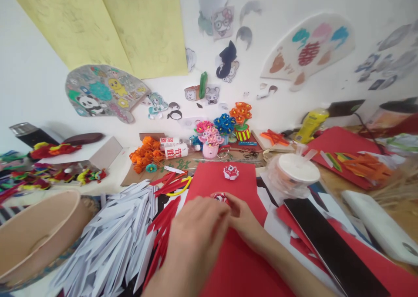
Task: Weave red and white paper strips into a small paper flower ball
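Both hands meet over a red paper sheet (241, 262) in front of me. My left hand (196, 231) and my right hand (243, 216) pinch a small red and white folded paper piece (221, 197) between their fingertips; most of it is hidden by the fingers. A finished red and white paper flower (230, 172) lies farther back on the same red sheet, apart from both hands. A heap of white folded paper strips (114, 240) lies left of my left hand, with red folded strips (163, 231) beside it.
A tan bowl (39, 236) sits at the left. A clear lidded cup (295, 173) and a black slab (333, 249) lie to the right. Paper flower pots (225, 129), orange flowers (146, 153) and glue bottles (176, 150) stand against the decorated wall.
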Demonstrator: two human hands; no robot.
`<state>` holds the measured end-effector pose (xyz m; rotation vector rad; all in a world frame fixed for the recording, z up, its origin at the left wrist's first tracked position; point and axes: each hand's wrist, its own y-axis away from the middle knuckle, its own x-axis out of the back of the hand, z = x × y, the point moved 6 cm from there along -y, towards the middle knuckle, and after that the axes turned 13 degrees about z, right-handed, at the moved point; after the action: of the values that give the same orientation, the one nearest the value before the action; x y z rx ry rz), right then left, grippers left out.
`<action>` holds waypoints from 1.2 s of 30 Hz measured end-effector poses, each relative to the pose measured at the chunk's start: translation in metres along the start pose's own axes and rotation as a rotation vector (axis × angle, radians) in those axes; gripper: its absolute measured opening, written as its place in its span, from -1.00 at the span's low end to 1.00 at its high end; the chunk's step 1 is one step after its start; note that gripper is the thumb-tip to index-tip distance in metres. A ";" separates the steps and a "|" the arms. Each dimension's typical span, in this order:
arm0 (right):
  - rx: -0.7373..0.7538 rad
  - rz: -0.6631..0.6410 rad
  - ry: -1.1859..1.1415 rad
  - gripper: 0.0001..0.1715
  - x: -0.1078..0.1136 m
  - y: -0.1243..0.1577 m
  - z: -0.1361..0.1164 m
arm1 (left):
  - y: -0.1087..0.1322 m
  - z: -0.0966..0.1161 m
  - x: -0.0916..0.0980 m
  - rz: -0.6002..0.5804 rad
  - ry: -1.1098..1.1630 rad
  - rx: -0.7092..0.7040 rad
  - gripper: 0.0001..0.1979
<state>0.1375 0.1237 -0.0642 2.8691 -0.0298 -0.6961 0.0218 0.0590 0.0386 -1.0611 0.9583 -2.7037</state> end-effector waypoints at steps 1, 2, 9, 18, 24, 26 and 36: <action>0.000 -0.006 0.005 -0.48 -0.001 0.001 0.000 | -0.014 -0.008 0.001 -0.007 -0.008 0.005 -0.88; -0.005 -0.009 0.010 -0.48 -0.001 0.001 0.000 | -0.027 -0.016 0.001 -0.025 -0.013 0.004 -0.90; -0.037 0.023 0.001 -0.40 0.003 0.000 0.004 | -0.040 -0.043 -0.013 -0.170 0.010 0.016 -0.91; 0.019 0.006 0.100 -0.44 0.004 0.000 0.003 | -0.036 -0.047 -0.019 -0.167 -0.017 0.026 -0.93; 0.042 0.017 0.164 -0.39 0.006 -0.001 0.003 | -0.032 -0.048 -0.018 -0.167 -0.020 0.016 -0.91; 0.044 0.006 0.175 -0.39 0.005 0.000 0.002 | -0.031 -0.049 -0.018 -0.178 -0.022 0.019 -0.90; 0.068 -0.021 0.200 -0.39 0.005 0.001 0.003 | -0.032 -0.051 -0.019 -0.187 -0.043 0.006 -0.90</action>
<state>0.1402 0.1224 -0.0688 2.9932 0.0050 -0.4167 0.0086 0.1167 0.0177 -1.2622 0.8854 -2.8135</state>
